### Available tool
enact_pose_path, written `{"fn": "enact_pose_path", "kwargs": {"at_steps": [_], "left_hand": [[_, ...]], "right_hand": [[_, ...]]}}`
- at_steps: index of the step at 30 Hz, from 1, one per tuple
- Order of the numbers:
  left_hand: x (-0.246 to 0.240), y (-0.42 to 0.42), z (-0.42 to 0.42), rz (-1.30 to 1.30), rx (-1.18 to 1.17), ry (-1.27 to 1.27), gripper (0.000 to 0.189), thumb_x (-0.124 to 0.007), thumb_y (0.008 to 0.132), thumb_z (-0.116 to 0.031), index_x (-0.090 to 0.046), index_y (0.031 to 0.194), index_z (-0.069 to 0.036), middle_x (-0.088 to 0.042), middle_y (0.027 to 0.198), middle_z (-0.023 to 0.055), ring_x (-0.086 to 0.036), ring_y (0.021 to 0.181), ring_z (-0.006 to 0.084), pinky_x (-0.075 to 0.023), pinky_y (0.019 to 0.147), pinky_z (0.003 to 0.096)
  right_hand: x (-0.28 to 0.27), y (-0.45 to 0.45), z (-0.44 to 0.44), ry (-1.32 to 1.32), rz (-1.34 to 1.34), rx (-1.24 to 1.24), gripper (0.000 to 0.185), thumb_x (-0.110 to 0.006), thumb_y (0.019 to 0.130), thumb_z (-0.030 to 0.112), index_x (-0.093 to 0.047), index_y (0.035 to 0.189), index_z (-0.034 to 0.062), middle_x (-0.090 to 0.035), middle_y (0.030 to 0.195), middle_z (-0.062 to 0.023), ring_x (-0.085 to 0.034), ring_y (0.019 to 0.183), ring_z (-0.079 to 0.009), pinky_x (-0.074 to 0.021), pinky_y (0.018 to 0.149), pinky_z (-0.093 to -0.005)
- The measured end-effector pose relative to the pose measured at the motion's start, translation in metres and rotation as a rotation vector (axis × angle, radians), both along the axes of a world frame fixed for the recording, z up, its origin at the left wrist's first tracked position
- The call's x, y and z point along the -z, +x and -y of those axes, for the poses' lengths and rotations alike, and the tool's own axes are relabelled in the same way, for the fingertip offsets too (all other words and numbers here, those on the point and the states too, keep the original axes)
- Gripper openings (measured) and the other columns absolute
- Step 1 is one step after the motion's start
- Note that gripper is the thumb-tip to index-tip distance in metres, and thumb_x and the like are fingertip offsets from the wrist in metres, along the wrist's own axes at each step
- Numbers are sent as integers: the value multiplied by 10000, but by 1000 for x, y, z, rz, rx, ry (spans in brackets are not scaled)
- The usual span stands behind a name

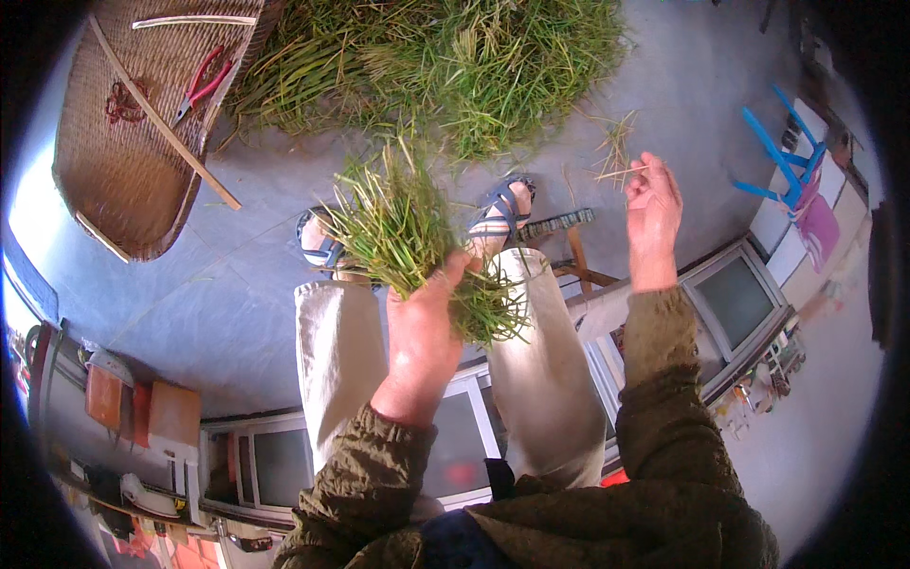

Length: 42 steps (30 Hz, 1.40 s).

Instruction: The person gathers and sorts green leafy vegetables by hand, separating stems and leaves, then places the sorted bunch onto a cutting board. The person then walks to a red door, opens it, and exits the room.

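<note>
My left hand [425,331] is closed around a bundle of green grass [391,220], held above and between my knees. Cut-looking ends fan out on the far side of the fist, and thin blades hang out on the near right side. Off to the right, my right hand [652,206] is raised with a thin dry stalk [620,173] pinched between thumb and fingers. Beyond my sandalled feet, a large heap of loose grass [441,64] lies on the grey floor. A few loose stalks [617,139] lie on the floor near the right hand.
At the upper left is a woven tray [128,185] bearing red-handled pliers [202,82], a tangle of reddish cord [126,101] and a wooden strip [163,121] that juts past its edge. A low wooden stool [577,249] stands by my right foot. A blue stool [789,160] is at the right.
</note>
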<state>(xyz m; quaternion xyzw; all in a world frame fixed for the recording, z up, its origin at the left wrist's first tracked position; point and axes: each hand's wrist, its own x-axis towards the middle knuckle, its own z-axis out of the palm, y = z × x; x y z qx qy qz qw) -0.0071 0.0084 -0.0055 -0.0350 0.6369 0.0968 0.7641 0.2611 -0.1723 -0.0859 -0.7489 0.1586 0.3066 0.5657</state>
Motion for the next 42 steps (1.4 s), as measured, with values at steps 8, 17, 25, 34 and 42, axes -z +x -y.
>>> {"fn": "enact_pose_path", "kwargs": {"at_steps": [8, 17, 25, 34, 42], "left_hand": [[-2, 1, 0, -48, 8, 24, 94, -622, 880, -63, -608, 964, -24, -616, 839, 54, -615, 773, 186, -517, 699, 329], [-4, -12, -14, -78, -73, -53, 113, -618, 878, -77, -594, 971, -18, -603, 828, 48, -590, 761, 167, -529, 752, 347], [-8, -24, -31, -25, -163, -130, 128, -619, 882, -80, -575, 985, -19, -601, 853, 49, -588, 765, 162, -531, 774, 346], [-14, -19, -30, -16, -138, -145, 101, -592, 896, -69, -571, 975, -9, -595, 853, 58, -587, 766, 168, -535, 797, 362], [-10, -17, -20, -10, -111, -126, 90, -581, 900, -73, -570, 967, -14, -593, 854, 58, -581, 762, 167, -526, 782, 350]], "right_hand": [[105, -28, 18, -540, 102, -704, 545, -685, 855, 271, -502, 1292, 2, -640, 1066, -139, -618, 961, -219, -497, 831, -354], [176, -122, -163, -655, 580, -595, 837, -809, 697, 391, -445, 1299, -62, -546, 1219, -239, -544, 1108, -386, -437, 942, -429], [195, -98, -169, -858, 575, -646, 640, -777, 718, 396, -527, 1147, -8, -598, 1127, -213, -578, 1029, -397, -457, 902, -445], [104, -40, -127, -220, 28, -742, 417, -695, 855, 280, -603, 1148, -3, -655, 1072, -54, -591, 933, -157, -455, 865, -321], [54, -32, -121, 89, -250, -276, 422, -650, 871, 187, -541, 1234, 1, -621, 1125, -68, -610, 970, -186, -499, 854, -342]]}}
